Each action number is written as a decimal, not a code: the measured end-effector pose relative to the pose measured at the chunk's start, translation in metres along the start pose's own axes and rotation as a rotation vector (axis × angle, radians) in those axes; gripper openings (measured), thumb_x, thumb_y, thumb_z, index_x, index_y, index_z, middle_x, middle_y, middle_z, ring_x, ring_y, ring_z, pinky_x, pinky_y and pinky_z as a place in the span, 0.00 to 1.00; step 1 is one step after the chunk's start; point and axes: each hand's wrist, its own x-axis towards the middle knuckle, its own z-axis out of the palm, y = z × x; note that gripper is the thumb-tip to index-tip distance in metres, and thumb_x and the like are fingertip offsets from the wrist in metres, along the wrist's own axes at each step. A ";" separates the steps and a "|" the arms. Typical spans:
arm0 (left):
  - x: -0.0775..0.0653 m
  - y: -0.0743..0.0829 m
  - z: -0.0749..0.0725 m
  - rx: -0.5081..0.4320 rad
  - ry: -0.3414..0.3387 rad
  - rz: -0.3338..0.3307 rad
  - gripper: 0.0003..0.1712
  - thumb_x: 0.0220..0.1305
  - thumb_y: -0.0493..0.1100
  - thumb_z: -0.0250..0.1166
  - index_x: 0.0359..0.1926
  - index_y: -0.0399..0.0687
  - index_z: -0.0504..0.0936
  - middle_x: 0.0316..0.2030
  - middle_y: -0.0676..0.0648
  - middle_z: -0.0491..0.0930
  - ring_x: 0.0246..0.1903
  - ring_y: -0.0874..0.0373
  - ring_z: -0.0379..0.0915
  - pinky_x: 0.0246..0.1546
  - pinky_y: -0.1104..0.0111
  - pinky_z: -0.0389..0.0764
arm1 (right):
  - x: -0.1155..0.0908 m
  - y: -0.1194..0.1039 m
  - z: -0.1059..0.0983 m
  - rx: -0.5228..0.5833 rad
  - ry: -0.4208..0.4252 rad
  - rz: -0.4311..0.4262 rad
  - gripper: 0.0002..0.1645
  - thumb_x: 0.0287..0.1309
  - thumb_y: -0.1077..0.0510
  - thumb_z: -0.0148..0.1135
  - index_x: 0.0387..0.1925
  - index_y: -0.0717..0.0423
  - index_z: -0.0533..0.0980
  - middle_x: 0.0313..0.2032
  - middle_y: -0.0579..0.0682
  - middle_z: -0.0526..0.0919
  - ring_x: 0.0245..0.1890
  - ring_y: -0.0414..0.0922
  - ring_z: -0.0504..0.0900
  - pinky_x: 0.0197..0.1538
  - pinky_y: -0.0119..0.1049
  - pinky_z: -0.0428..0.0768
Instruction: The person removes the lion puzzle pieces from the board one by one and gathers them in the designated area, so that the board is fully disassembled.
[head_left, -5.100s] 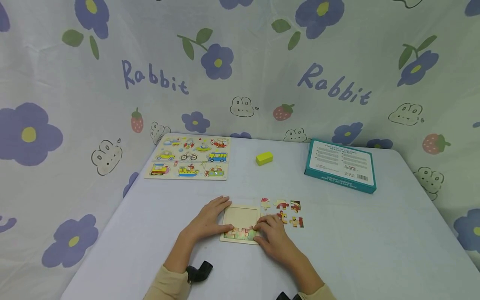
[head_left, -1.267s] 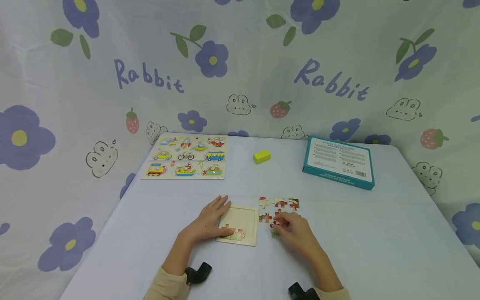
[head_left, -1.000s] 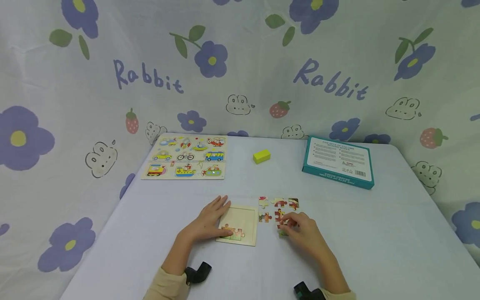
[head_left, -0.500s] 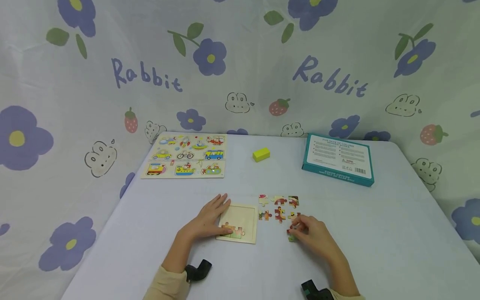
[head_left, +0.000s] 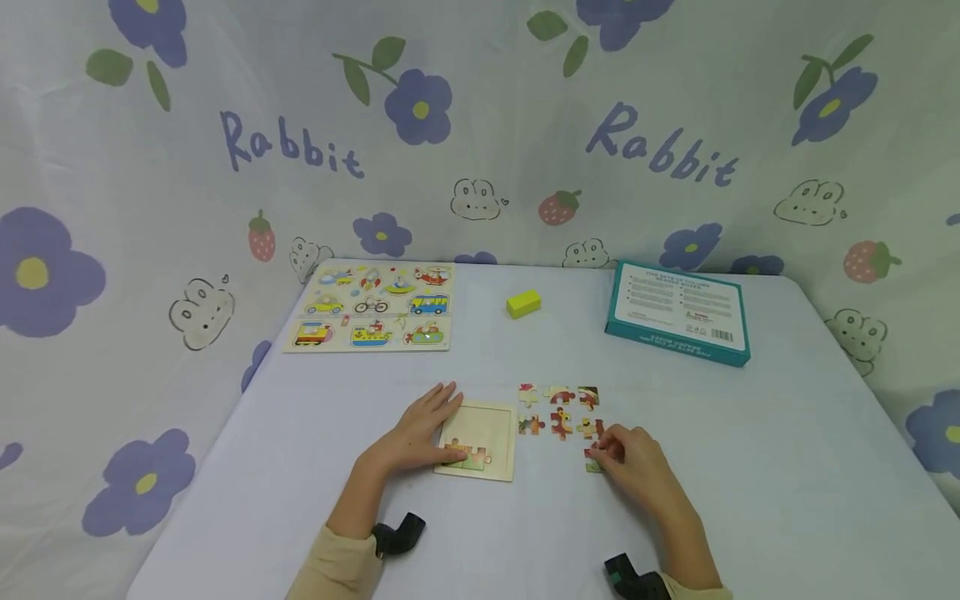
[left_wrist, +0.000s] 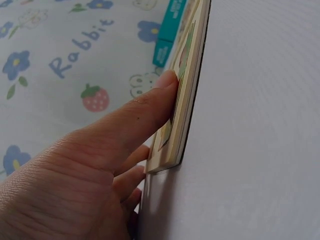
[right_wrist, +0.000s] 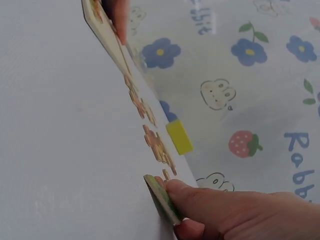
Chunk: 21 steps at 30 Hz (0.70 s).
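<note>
A square wooden puzzle tray (head_left: 502, 442) lies on the table, with two joined jigsaw pieces (head_left: 474, 460) in its lower left. My left hand (head_left: 412, 433) lies along its left side, thumb pressing on the pieces and the other fingers extended by the upper left edge. To the right, my right hand (head_left: 637, 467) pinches a green and red jigsaw piece (right_wrist: 162, 200) between thumb and fingers; the right wrist view shows it tilted. Loose jigsaw pieces (head_left: 561, 423) lie in two rows between the tray and this hand, the piece sitting just below the lower row's right end.
At the back left lies a vehicle picture puzzle board (head_left: 367, 307). A yellow block (head_left: 523, 303) stands at the back middle, and a teal box (head_left: 675, 312) at the back right. Behind the white-covered table (head_left: 787, 467) hangs a flower-patterned curtain (head_left: 637, 217).
Three pieces filled the tray's bottom row earlier; the right one has come out. My right hand has carried a piece rightward, below the loose rows. My left hand stays on the tray.
</note>
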 end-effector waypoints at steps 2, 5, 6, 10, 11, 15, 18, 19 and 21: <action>0.000 0.000 0.000 0.001 0.002 0.001 0.53 0.48 0.64 0.67 0.69 0.44 0.56 0.70 0.45 0.46 0.69 0.49 0.36 0.64 0.49 0.47 | 0.001 0.003 0.000 -0.003 0.001 -0.020 0.09 0.46 0.59 0.70 0.26 0.54 0.75 0.19 0.42 0.68 0.25 0.41 0.63 0.26 0.31 0.63; 0.000 0.000 0.000 -0.001 0.001 0.000 0.53 0.48 0.64 0.67 0.68 0.44 0.56 0.70 0.45 0.46 0.69 0.49 0.36 0.64 0.49 0.47 | 0.001 0.006 0.001 -0.003 -0.001 -0.060 0.10 0.44 0.58 0.71 0.25 0.53 0.75 0.18 0.40 0.66 0.25 0.40 0.62 0.26 0.31 0.62; 0.000 0.000 0.000 0.000 0.001 0.001 0.53 0.48 0.64 0.67 0.68 0.44 0.56 0.70 0.45 0.46 0.69 0.49 0.36 0.64 0.49 0.47 | 0.001 0.007 0.001 0.000 -0.002 -0.074 0.10 0.44 0.58 0.71 0.24 0.53 0.75 0.18 0.40 0.66 0.25 0.40 0.62 0.26 0.31 0.62; 0.000 0.000 0.000 0.003 0.005 0.002 0.53 0.48 0.64 0.67 0.68 0.43 0.56 0.70 0.45 0.47 0.69 0.49 0.36 0.64 0.49 0.47 | 0.002 0.012 0.002 0.004 0.000 -0.131 0.10 0.43 0.58 0.72 0.24 0.51 0.75 0.18 0.38 0.66 0.25 0.39 0.62 0.27 0.30 0.63; 0.000 0.000 0.000 0.005 0.005 0.002 0.53 0.48 0.64 0.66 0.68 0.43 0.56 0.70 0.45 0.47 0.69 0.49 0.36 0.64 0.49 0.47 | 0.002 0.013 0.002 0.005 0.003 -0.145 0.10 0.42 0.58 0.72 0.24 0.51 0.76 0.18 0.37 0.66 0.24 0.39 0.62 0.27 0.30 0.63; 0.000 0.001 0.000 0.014 -0.004 -0.006 0.53 0.48 0.64 0.66 0.69 0.44 0.56 0.70 0.45 0.46 0.69 0.49 0.36 0.64 0.50 0.47 | 0.001 0.015 0.001 0.005 -0.002 -0.173 0.10 0.42 0.58 0.72 0.23 0.49 0.76 0.17 0.36 0.66 0.24 0.38 0.62 0.27 0.30 0.63; 0.000 0.001 0.000 0.009 -0.005 -0.006 0.53 0.49 0.64 0.66 0.69 0.44 0.56 0.70 0.45 0.46 0.69 0.49 0.36 0.64 0.49 0.47 | 0.001 0.015 0.001 0.003 -0.010 -0.178 0.10 0.42 0.58 0.72 0.23 0.48 0.75 0.17 0.35 0.65 0.24 0.38 0.62 0.27 0.30 0.62; 0.000 0.001 -0.001 0.008 -0.005 -0.005 0.52 0.49 0.64 0.65 0.69 0.44 0.56 0.70 0.45 0.47 0.69 0.49 0.36 0.64 0.49 0.47 | 0.001 0.015 0.000 0.004 -0.012 -0.179 0.10 0.42 0.58 0.72 0.23 0.48 0.75 0.17 0.35 0.65 0.24 0.38 0.62 0.27 0.30 0.62; -0.001 0.000 -0.001 0.005 -0.004 -0.002 0.50 0.51 0.64 0.64 0.69 0.44 0.56 0.70 0.45 0.47 0.69 0.49 0.36 0.64 0.49 0.47 | 0.000 0.015 0.000 0.004 -0.015 -0.174 0.11 0.42 0.58 0.72 0.23 0.48 0.75 0.17 0.35 0.65 0.24 0.38 0.61 0.27 0.30 0.62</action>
